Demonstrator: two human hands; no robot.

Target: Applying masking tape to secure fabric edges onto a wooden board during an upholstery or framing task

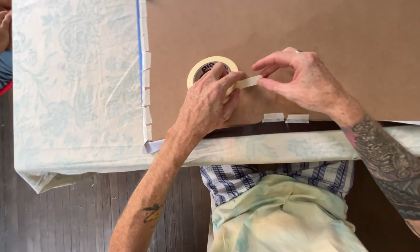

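Tape roll: stands on edge on the brown paper, its pulled strip running rightward, level.
Left hand: closed over the roll.
Right hand: fingertips pinching the strip's free end.
Tabletop: covered by a pale floral cloth.
Floor: dark wood planks.

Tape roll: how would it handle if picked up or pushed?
The tape roll is a thin hollow ring, so probably light and easy to pinch. Lying flat on the brown paper, it likely slides; on edge it would roll. The strip pulled by the right hand looks floppy and sticky.
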